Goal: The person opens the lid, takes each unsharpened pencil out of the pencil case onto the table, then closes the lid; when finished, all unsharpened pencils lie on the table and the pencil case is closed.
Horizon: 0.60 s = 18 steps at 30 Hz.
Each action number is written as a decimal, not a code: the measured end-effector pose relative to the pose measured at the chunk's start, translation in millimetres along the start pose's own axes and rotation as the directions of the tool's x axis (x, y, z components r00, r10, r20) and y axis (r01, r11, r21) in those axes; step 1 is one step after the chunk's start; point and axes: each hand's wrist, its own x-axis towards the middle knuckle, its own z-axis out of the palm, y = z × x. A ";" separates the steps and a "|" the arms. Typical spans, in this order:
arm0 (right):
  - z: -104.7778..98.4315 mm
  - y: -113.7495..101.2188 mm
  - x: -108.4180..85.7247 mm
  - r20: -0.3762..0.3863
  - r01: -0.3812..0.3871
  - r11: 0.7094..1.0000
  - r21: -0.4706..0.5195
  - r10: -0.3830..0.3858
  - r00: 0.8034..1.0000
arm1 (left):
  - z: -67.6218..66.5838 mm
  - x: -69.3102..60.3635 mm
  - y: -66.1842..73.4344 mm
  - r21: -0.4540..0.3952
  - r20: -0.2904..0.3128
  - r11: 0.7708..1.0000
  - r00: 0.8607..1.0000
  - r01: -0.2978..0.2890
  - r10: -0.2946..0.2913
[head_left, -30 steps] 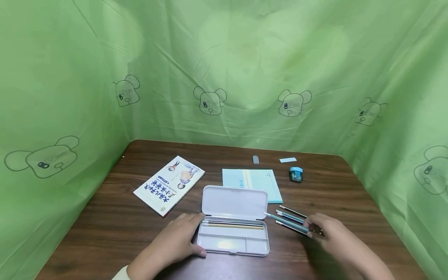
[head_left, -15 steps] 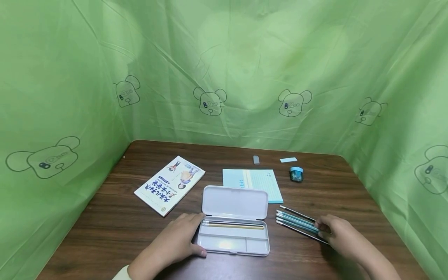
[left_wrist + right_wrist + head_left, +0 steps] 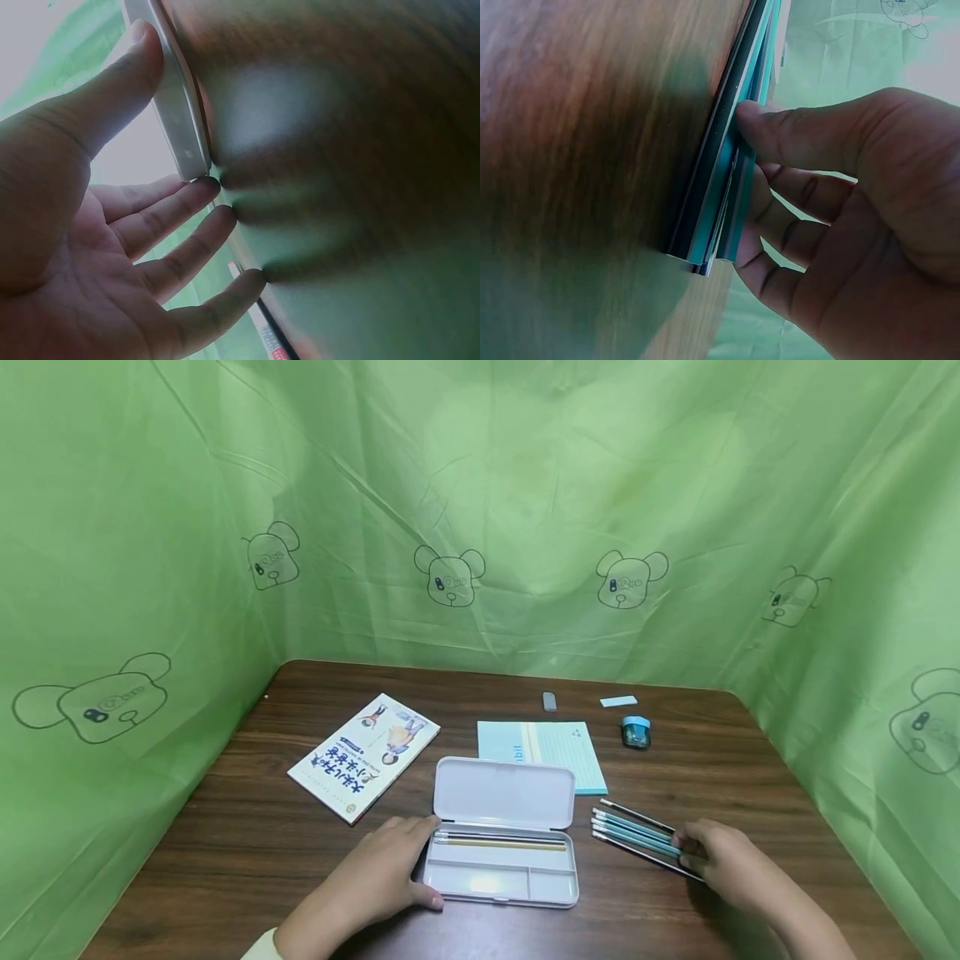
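The open white pencil case [image 3: 552, 885] lies in the middle with several pencils [image 3: 498, 841] in its long upper compartment. My left hand [image 3: 375, 872] rests at the case's left edge, thumb at its front corner; in the left wrist view the hand [image 3: 112, 217] has its fingers spread beside the case [image 3: 180, 112]. To the right, my right hand [image 3: 731, 864] is at a loose fan of teal and dark pencils [image 3: 637, 835] on the table. The right wrist view shows the thumb and fingers of the hand [image 3: 832, 187] pinching teal pencils [image 3: 727, 180] near their ends.
A white picture book [image 3: 363, 760] lies at the left. Behind the case's lid is a light blue notebook [image 3: 562, 743]. Farther back are a grey eraser-like piece [image 3: 549, 702], a pale blue strip [image 3: 618, 702] and a blue sharpener [image 3: 636, 732]. Green cloth [image 3: 525, 635] surrounds the table.
My right hand has moved a little to the right along the pencils. The teal pencil that stuck out toward the case now lies with the others. My left hand has stayed in place.
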 end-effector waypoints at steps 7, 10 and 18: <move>1.3 0.9 3.2 0.029 -0.036 0.999 0.000 0.036 0.999 | -2.0 -2.1 1.7 0.002 0.002 1.000 1.000 0.003 -0.003; 2.3 0.7 2.6 0.018 -0.027 1.000 0.002 0.027 0.999 | -2.0 -2.3 2.3 0.006 0.004 1.000 1.000 0.009 -0.009; 1.6 0.8 3.2 0.000 -0.022 1.000 -0.007 0.022 1.000 | -1.1 -1.7 1.3 0.008 0.006 1.000 1.000 0.013 -0.013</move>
